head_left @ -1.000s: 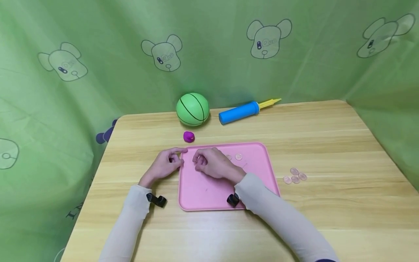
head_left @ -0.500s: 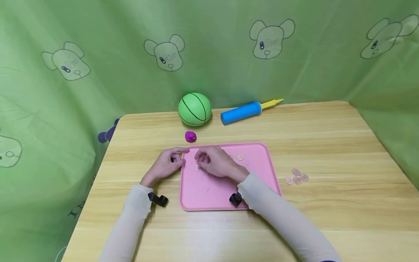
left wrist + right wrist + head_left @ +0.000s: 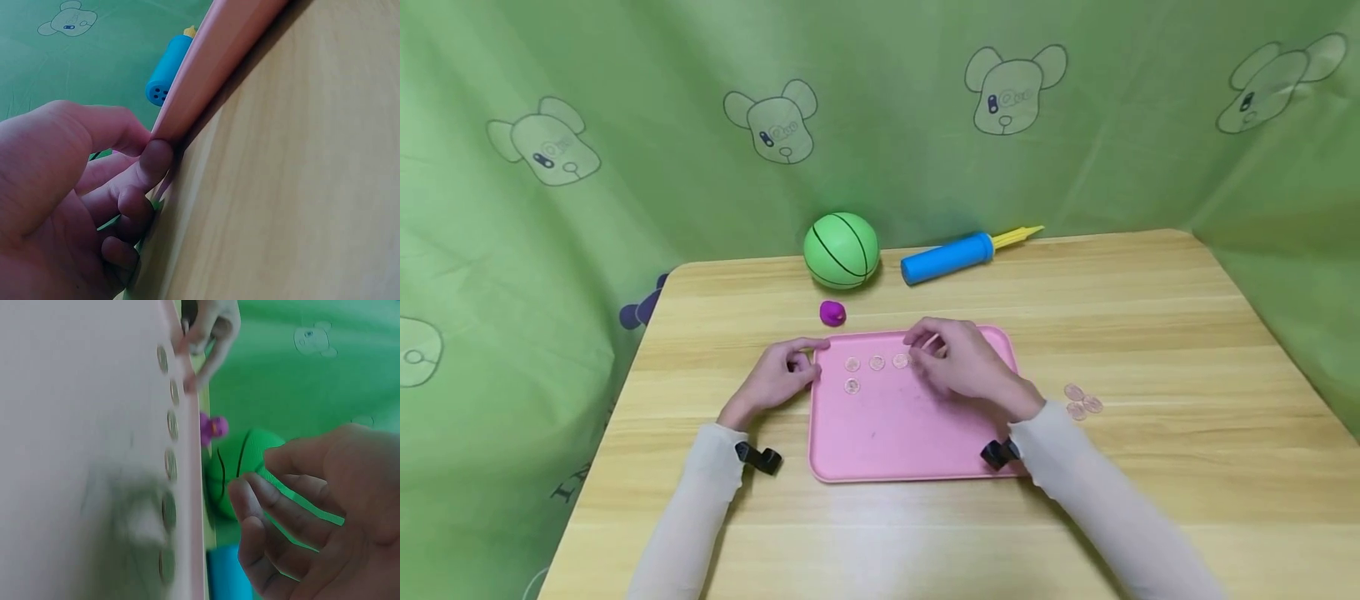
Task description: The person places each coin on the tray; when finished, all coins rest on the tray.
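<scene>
My left hand point(image 3: 778, 371) holds the far left corner of the pink tray point(image 3: 895, 442), with thumb and index finger at its rim. In the left wrist view its fingertips point(image 3: 155, 164) meet the tray wall. My right hand point(image 3: 966, 358) hovers over the tray's far right part, fingers loosely bent and nothing between them. Copper-coloured coins point(image 3: 877, 362) line the far side of the tray, partly covered by that hand. One more coin point(image 3: 852, 386) lies below the leftmost of the row. In the right wrist view the row of coins point(image 3: 170, 464) runs along the rim.
Three loose coins point(image 3: 1092, 404) show on the wooden table point(image 3: 1187, 358) right of the tray, near my right cuff. Behind the tray are a small purple rubber duck point(image 3: 832, 313), a green ball point(image 3: 841, 252) and a blue hand pump point(image 3: 947, 257) with a yellow nozzle.
My right hand has let go of the coin at the second row's left end and moved right across the tray, uncovering the row's left coins. My left hand stays at the corner.
</scene>
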Tool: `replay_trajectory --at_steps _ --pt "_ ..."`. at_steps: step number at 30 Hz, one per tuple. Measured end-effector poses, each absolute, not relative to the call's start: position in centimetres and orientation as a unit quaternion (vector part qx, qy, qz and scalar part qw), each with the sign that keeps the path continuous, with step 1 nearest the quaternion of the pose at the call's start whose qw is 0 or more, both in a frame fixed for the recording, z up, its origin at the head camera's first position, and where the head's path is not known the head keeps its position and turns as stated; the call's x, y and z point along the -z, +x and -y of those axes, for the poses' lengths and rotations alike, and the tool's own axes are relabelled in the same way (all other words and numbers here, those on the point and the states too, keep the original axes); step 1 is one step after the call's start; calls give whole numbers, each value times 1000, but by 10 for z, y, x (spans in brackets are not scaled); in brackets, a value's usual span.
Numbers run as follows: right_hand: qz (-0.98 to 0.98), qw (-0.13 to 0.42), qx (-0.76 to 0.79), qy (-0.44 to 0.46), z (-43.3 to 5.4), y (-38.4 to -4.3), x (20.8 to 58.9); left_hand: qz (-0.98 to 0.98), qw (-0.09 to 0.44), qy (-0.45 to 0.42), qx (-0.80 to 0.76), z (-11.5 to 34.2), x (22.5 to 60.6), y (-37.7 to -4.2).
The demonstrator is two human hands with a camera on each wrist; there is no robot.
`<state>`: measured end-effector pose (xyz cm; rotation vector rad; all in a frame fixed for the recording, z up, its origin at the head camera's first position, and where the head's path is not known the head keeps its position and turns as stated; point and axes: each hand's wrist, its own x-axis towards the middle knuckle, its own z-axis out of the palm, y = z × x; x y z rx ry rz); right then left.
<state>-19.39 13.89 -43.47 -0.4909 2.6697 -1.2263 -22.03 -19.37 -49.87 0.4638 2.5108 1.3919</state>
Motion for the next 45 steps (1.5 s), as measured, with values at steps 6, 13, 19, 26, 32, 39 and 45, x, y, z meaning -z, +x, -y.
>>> replay_trajectory --at_steps 6,13,19,26,32,39,45 --pt "-906 49 391 -156 -170 -192 438 -856 117 161 -477 194 500 -218" --pt "-918 45 375 -119 -198 -187 437 -860 116 159 -471 194 500 -220" --pt "-921 35 370 -113 -226 -186 432 -859 113 164 -472 193 498 -221" --pt "-929 24 352 -110 -261 -185 424 -857 113 169 -473 191 499 -221" --pt "-928 51 341 -142 -283 -184 431 -859 118 157 -473 194 499 -218" --pt "-930 63 327 -157 -301 -176 437 -854 121 161 -480 193 498 -217" --pt "-926 56 342 -147 -314 -169 446 -850 119 162 -486 193 497 -218"
